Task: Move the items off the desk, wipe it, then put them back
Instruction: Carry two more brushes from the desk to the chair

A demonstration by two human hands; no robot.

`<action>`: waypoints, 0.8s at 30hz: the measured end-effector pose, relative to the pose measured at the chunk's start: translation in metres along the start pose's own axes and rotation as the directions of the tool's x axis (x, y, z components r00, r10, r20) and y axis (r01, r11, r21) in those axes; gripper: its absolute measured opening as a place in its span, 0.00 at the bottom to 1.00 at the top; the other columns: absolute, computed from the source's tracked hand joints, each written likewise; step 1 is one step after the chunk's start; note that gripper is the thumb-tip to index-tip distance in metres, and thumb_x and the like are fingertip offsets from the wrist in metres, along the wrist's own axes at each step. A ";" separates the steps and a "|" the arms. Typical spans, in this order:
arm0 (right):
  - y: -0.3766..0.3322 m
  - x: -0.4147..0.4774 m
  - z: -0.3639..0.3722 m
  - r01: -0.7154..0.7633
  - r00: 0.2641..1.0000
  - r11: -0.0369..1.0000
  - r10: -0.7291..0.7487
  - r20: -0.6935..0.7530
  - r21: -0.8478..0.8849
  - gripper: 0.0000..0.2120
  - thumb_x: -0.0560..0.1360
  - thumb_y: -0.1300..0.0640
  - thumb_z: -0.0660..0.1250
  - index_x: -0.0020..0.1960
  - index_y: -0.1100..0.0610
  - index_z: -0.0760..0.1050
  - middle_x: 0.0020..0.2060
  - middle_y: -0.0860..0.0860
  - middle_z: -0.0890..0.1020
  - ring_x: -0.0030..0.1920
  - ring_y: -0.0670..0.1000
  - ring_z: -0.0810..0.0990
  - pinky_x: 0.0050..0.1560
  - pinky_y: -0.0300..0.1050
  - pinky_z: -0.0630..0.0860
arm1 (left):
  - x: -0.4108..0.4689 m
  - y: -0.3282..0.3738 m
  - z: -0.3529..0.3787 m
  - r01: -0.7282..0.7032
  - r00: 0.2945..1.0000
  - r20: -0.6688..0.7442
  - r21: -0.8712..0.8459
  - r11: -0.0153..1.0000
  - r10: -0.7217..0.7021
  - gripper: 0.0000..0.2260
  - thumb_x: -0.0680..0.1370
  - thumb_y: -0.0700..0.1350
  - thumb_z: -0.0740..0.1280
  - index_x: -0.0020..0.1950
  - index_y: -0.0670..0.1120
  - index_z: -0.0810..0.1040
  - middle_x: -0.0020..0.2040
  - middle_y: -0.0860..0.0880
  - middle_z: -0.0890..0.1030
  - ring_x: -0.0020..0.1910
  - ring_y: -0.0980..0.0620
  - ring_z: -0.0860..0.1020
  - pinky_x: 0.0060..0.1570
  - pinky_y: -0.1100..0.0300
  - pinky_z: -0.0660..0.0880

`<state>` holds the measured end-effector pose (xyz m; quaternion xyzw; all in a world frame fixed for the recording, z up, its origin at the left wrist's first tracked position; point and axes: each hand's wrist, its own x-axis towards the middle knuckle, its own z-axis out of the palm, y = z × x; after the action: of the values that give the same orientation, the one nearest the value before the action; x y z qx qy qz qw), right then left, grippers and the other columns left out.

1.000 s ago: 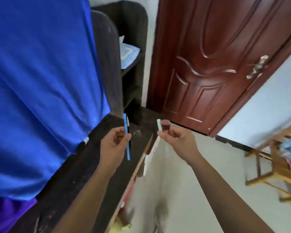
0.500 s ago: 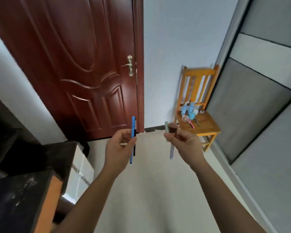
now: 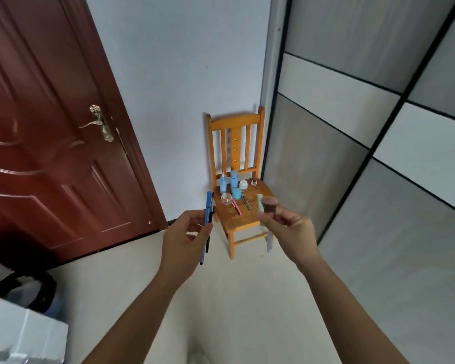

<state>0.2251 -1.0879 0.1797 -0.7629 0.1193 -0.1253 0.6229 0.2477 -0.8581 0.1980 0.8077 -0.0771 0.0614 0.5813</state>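
**Q:** What do we hold, and why this way?

**A:** Our left hand [image 3: 184, 232] is clamped on a blue pen [image 3: 208, 208] and a thinner black pen [image 3: 207, 244]. It pinches them upright at mid-shaft so that neither slides. Our right hand [image 3: 286, 224] is closed round a brown brush [image 3: 270, 203] and a pale green stick [image 3: 259, 202], heads up. We judge this to be the clearing step, with both loads bound for the chair [image 3: 244, 222] at 12 o'clock, where bottles [image 3: 233, 177] stand. The bench is out of view.

**Q:** Where is room?

**A:** The seat's front, toward 6 o'clock, is bare, so set down short of its edge. The door [image 3: 50, 153] lies at 9 o'clock and the wardrobe panels [image 3: 352, 153] at 3 o'clock, with open floor [image 3: 234, 298] between.
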 end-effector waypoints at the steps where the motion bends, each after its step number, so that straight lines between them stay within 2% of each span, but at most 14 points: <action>1: 0.003 0.015 -0.002 0.001 1.000 1.000 -0.002 -0.018 -0.010 0.12 0.72 0.46 0.77 0.43 0.56 0.85 0.33 0.62 0.81 0.35 0.48 0.73 0.42 0.46 0.71 | 0.014 -0.003 0.008 0.004 1.000 -0.002 -0.001 1.000 -0.004 0.11 0.76 0.41 0.72 0.49 0.58 0.78 0.43 0.64 0.81 0.43 0.59 0.80 0.39 0.67 0.78; 4: 0.009 0.066 -0.005 0.026 0.999 0.999 -0.028 -0.046 -0.035 0.12 0.71 0.47 0.77 0.43 0.56 0.85 0.38 0.66 0.81 0.36 0.57 0.76 0.40 0.54 0.74 | 0.064 -0.011 0.033 0.030 1.000 -0.002 -0.029 0.999 -0.030 0.11 0.77 0.40 0.71 0.48 0.57 0.78 0.42 0.61 0.82 0.43 0.56 0.81 0.41 0.64 0.79; 6: 0.009 0.105 -0.006 0.030 0.998 0.999 -0.032 -0.045 -0.044 0.11 0.70 0.45 0.76 0.45 0.51 0.86 0.40 0.66 0.82 0.40 0.64 0.81 0.46 0.60 0.79 | 0.104 -0.015 0.051 0.024 1.000 0.006 -0.046 0.999 -0.024 0.10 0.77 0.41 0.71 0.48 0.57 0.77 0.42 0.63 0.82 0.43 0.60 0.81 0.38 0.68 0.78; 8: 0.006 0.149 -0.005 0.033 0.998 0.998 -0.035 -0.048 -0.053 0.15 0.67 0.40 0.74 0.46 0.49 0.86 0.40 0.62 0.84 0.44 0.65 0.82 0.46 0.64 0.80 | 0.148 -0.017 0.066 0.024 1.000 0.009 -0.060 0.998 -0.024 0.08 0.77 0.42 0.70 0.49 0.56 0.77 0.41 0.61 0.82 0.43 0.62 0.80 0.36 0.71 0.77; 10: 0.001 0.193 -0.004 0.036 0.997 0.995 -0.041 -0.059 -0.095 0.17 0.66 0.38 0.72 0.45 0.49 0.86 0.40 0.61 0.84 0.40 0.63 0.82 0.42 0.59 0.81 | 0.195 -0.019 0.080 0.047 0.999 0.002 -0.044 0.998 -0.046 0.06 0.77 0.43 0.70 0.52 0.54 0.78 0.43 0.59 0.81 0.45 0.57 0.80 0.38 0.67 0.79; 12: -0.004 0.234 -0.003 0.050 0.995 0.993 -0.058 -0.078 -0.103 0.14 0.66 0.39 0.72 0.44 0.47 0.85 0.38 0.60 0.84 0.33 0.55 0.79 0.35 0.48 0.76 | 0.238 -0.020 0.092 0.058 0.998 -0.001 -0.026 0.998 -0.058 0.07 0.78 0.44 0.70 0.55 0.52 0.78 0.47 0.58 0.80 0.47 0.55 0.80 0.40 0.64 0.79; 15: -0.010 0.286 -0.004 0.063 0.992 0.992 -0.074 -0.100 -0.108 0.02 0.70 0.45 0.75 0.40 0.42 0.84 0.32 0.55 0.82 0.27 0.44 0.72 0.29 0.37 0.68 | 0.295 -0.019 0.111 0.029 0.999 0.018 0.000 1.000 -0.029 0.07 0.77 0.45 0.70 0.54 0.53 0.77 0.46 0.61 0.80 0.46 0.58 0.80 0.36 0.72 0.75; 18: -0.006 0.329 -0.011 0.051 0.990 0.994 -0.062 -0.125 -0.092 0.03 0.72 0.49 0.76 0.40 0.42 0.84 0.29 0.50 0.80 0.27 0.42 0.71 0.28 0.35 0.67 | 0.335 -0.022 0.132 0.043 0.999 0.033 -0.021 0.999 -0.043 0.07 0.76 0.48 0.71 0.51 0.57 0.76 0.44 0.64 0.79 0.46 0.64 0.79 0.34 0.74 0.74; 21: 0.003 0.369 -0.019 0.031 0.993 0.997 -0.039 -0.115 -0.073 0.03 0.72 0.50 0.76 0.40 0.44 0.84 0.28 0.46 0.80 0.27 0.42 0.72 0.29 0.35 0.68 | 0.370 -0.028 0.154 0.062 0.997 0.045 -0.007 0.998 -0.061 0.07 0.76 0.48 0.71 0.50 0.59 0.76 0.43 0.64 0.80 0.46 0.67 0.78 0.35 0.71 0.77; 24: 0.017 0.415 -0.027 0.021 0.994 0.995 -0.031 -0.104 -0.099 0.06 0.72 0.51 0.76 0.38 0.43 0.83 0.28 0.42 0.80 0.28 0.40 0.75 0.29 0.30 0.70 | 0.401 -0.030 0.180 0.049 0.999 0.018 -0.003 0.999 -0.049 0.09 0.76 0.45 0.71 0.47 0.60 0.75 0.44 0.64 0.79 0.46 0.70 0.77 0.35 0.77 0.73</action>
<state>0.6056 -1.2563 0.1855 -0.7863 0.1481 -0.1676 0.5759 0.6483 -1.0405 0.1894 0.8090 -0.0623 0.0399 0.5832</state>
